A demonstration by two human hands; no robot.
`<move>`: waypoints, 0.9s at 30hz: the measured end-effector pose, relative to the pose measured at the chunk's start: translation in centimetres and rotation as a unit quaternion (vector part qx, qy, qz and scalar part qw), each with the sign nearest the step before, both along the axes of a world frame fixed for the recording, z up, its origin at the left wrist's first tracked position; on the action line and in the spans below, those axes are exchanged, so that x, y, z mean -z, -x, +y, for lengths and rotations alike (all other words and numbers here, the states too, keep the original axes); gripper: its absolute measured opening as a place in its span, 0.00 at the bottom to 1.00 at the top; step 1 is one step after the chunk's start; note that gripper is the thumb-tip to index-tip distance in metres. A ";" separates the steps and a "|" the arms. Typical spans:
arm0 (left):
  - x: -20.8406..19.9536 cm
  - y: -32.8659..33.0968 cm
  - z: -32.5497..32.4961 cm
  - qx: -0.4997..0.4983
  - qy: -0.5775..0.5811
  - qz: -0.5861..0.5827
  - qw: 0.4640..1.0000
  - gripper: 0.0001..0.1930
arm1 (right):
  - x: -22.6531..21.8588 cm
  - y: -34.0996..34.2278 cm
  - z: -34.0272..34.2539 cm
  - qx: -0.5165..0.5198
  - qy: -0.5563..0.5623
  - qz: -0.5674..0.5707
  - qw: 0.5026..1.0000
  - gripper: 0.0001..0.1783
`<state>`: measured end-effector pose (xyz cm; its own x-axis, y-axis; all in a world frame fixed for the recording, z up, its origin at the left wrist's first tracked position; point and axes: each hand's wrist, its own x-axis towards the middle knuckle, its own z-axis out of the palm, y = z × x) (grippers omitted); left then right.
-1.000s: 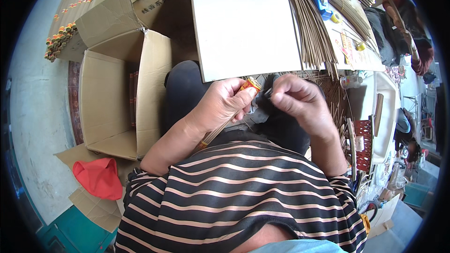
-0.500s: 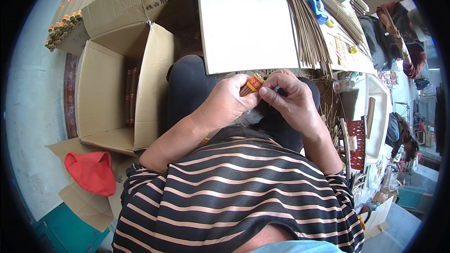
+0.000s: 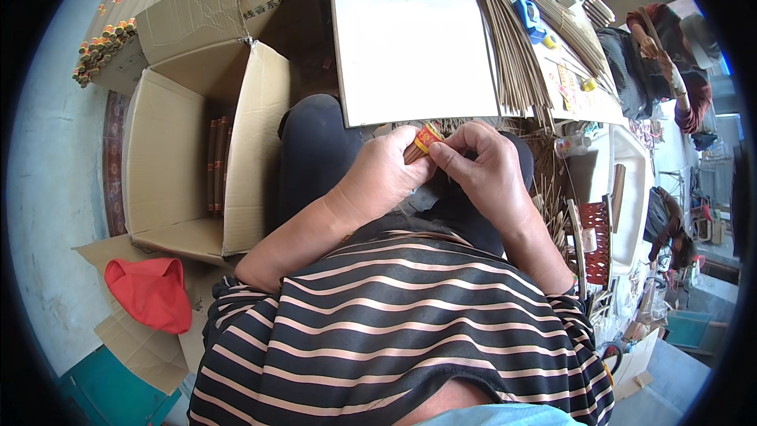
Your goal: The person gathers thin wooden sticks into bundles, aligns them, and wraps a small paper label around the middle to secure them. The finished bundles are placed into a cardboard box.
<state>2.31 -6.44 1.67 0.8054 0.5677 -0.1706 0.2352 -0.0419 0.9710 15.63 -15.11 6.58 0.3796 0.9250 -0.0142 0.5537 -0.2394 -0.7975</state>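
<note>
Over my lap, just below the white tabletop's near edge, my left hand (image 3: 384,164) is wrapped round a bundle of incense sticks (image 3: 414,153). A red and yellow paper label (image 3: 426,138) circles the end of the bundle. Most of the sticks' length is hidden by my hand and wrist. From the right, my right hand (image 3: 482,164) pinches at the label's edge with thumb and forefinger, its other fingers curled behind.
An open cardboard box (image 3: 177,150) holding several brown bundles stands at left. Loose sticks (image 3: 512,55) and a blue tape dispenser (image 3: 528,20) lie on the white table (image 3: 414,39). A red cloth (image 3: 150,293) lies lower left. Another person (image 3: 670,63) holds sticks at far right.
My right hand's fingers have drawn closer together against the label and its wrist has turned a little. My left hand keeps its grip on the bundle.
</note>
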 end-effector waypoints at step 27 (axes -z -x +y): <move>-0.9 0.5 -0.3 -0.024 0.191 -0.090 0.977 0.18 | -0.4 -0.4 -0.5 0.018 0.098 0.063 0.993 0.20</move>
